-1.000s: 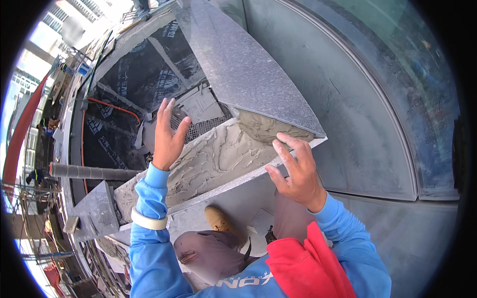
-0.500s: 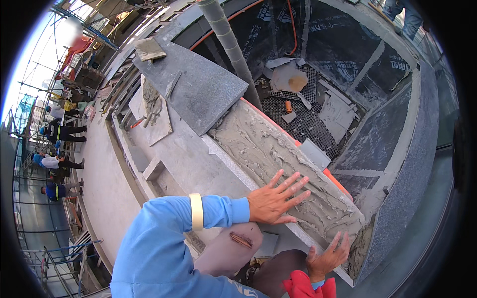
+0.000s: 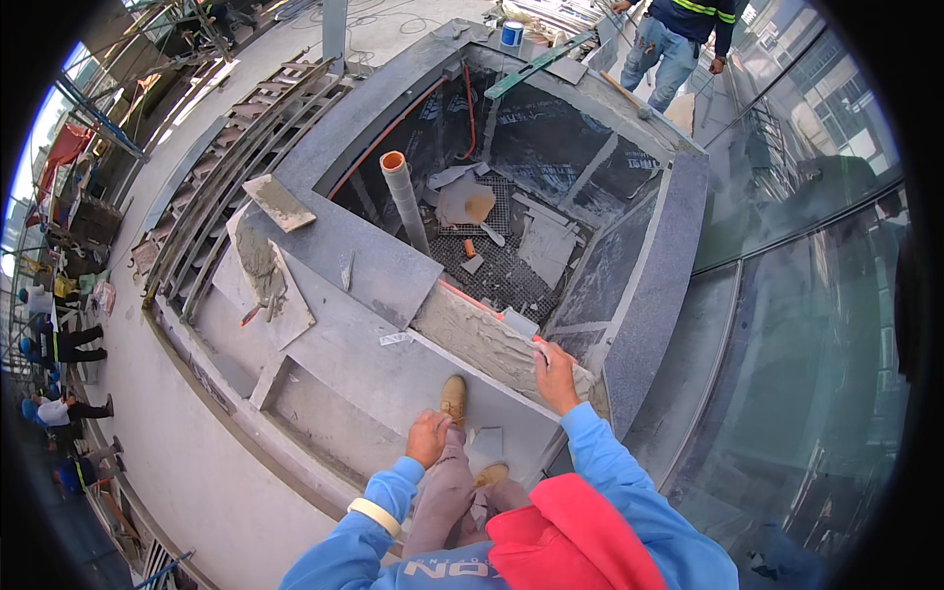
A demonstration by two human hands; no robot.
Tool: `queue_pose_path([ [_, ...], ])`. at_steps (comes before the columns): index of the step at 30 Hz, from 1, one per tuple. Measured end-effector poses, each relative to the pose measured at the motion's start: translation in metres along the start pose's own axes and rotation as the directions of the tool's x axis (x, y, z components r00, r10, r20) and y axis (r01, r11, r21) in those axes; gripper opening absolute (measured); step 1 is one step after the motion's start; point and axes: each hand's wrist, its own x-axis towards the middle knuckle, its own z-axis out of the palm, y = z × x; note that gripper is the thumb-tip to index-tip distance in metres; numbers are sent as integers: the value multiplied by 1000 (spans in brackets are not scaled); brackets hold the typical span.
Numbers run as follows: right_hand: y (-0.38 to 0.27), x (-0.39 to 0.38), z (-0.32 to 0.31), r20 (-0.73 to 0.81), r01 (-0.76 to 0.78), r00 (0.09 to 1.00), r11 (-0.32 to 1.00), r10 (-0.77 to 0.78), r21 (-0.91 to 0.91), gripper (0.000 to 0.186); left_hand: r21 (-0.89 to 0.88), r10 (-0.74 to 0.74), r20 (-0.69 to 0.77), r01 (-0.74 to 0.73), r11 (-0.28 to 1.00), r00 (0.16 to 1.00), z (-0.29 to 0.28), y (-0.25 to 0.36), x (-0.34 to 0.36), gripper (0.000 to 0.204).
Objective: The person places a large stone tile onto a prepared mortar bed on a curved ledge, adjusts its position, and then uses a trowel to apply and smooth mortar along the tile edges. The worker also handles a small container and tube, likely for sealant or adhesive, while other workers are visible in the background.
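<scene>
My left hand (image 3: 428,438), fingers curled, is low beside my knee, above my tan boot (image 3: 452,397); whether it holds anything is hidden. My right hand (image 3: 554,379) is closed at the right end of the mortar-covered ledge (image 3: 472,329), around something too small to make out. A grey stone slab (image 3: 403,285) lies at the ledge's left end, and another (image 3: 639,315) runs along the pit's right side. A board (image 3: 295,310) with mortar and a trowel lies to the left.
An open pit (image 3: 511,265) holds mesh, scraps and an upright pipe (image 3: 403,197). A co-worker (image 3: 669,54) stands at the back right; several others are at the far left. Glass panels (image 3: 777,364) line the right. A bucket (image 3: 511,32) sits on the far rim.
My view has lifted to show the whole pit and the co-worker. My hands, spread over the mortar earlier, have closed; the left has dropped back toward my knee.
</scene>
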Motion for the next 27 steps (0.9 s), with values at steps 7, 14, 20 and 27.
queue_pose_path([
  [7, -50, 60, 47, 207, -30, 977, 992, 55, -119, 18, 278, -897, -243, 912, 301, 370, -218, -123, -292, 13],
  [14, -1, 35, 79, 164, -389, 823, 749, 544, -537, 26, 67, -782, -583, 972, 224, 220, -355, -139, -332, 25],
  [20, -11, 117, 85, 118, -491, 804, 763, 583, -420, 34, 415, -594, -329, 677, 608, 734, -492, -106, -191, 35],
  [27, -50, 209, 135, -308, -553, 827, 779, 470, -295, 45, 377, -300, -736, 736, 562, 606, -899, -94, -47, 33],
])
